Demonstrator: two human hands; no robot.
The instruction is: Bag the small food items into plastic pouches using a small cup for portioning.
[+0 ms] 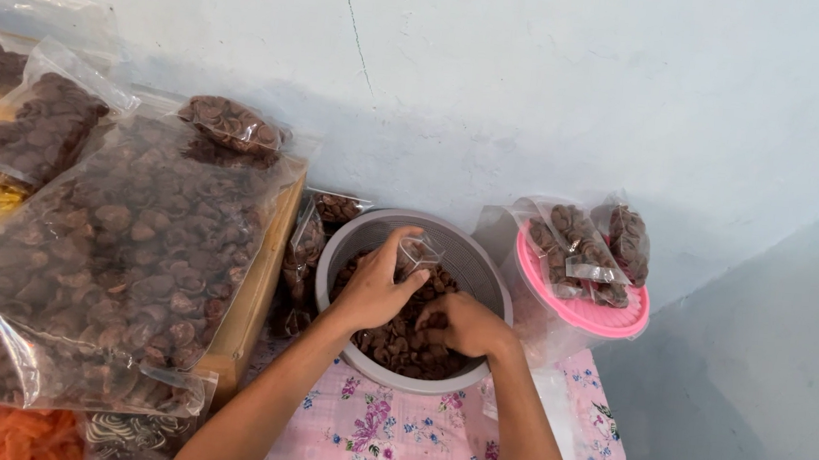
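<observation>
Bowl (485, 265) at centre on table (393, 443), against wall (538, 84). Snacks (401, 341) inside bowl. Both hands in bowl: left hand (375, 291) left, right hand (465, 324) right. Small bag (417, 255) in left grip. Big bag (126, 247) left of bowl, on crate (253, 296). Lidded tub (584, 307) right of bowl, packets (589, 244) on top.

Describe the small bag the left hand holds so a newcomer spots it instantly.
Find the grey round basin of brown snacks against the pale wall. Above its contents, the left hand pinches a small clear plastic bag. Unlike the filled bags nearby, it looks nearly empty.
</observation>
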